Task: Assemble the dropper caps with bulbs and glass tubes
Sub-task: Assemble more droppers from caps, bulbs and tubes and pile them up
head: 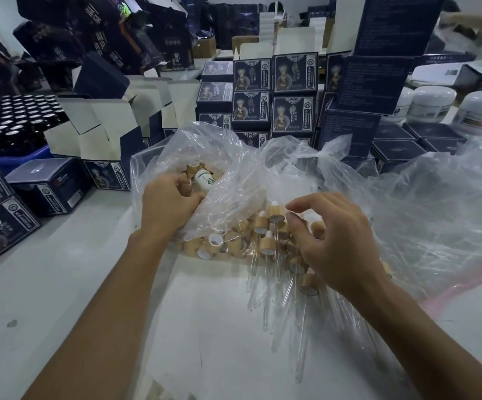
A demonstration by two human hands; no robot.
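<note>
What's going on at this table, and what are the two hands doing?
A person is sorting dropper parts at a white table. The left hand grips a small white labelled bottle inside a clear plastic bag of bamboo caps. The right hand hovers with loosely curled fingers over assembled droppers, whose glass tubes lie toward the person. Dark printed boxes are stacked behind.

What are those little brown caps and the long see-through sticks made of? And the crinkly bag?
The caps look like bamboo or light wood: tan and matte. The tubes look like clear glass: thin, straight and shiny. The bag looks like thin clear plastic film: wrinkled and glossy.
</note>
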